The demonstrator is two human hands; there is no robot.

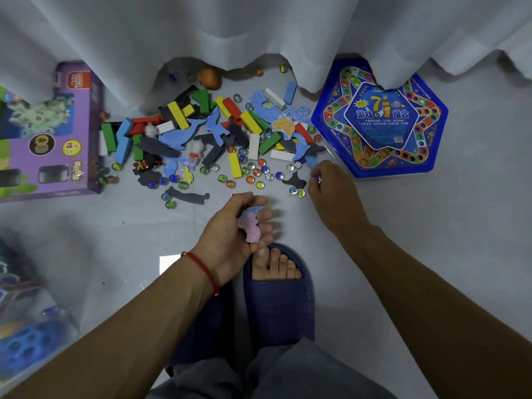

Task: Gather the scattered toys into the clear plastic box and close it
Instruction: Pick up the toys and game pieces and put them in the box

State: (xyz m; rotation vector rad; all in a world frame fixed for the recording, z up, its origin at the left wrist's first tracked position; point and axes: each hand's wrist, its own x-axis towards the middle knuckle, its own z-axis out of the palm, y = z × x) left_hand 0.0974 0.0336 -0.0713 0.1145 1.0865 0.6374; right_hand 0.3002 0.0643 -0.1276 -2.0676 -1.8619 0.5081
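A heap of scattered toys [218,131] covers the floor ahead: coloured wooden blocks, blue and dark foam puzzle pieces, small figurines and several glass marbles. My left hand [230,234] lies palm up below the heap, fingers curled around a pink and blue foam puzzle piece [251,224]. My right hand [331,185] reaches the heap's right edge, its fingertips pinched on a small marble [316,178]. The clear plastic box [31,321] shows blurred at the lower left with some toys inside. I see no lid.
A purple toy carton [54,139] lies left of the heap. A blue hexagonal game box [383,122] lies on the right. A white curtain [259,30] hangs over the far side. My feet in blue slippers [279,298] stand just below my left hand.
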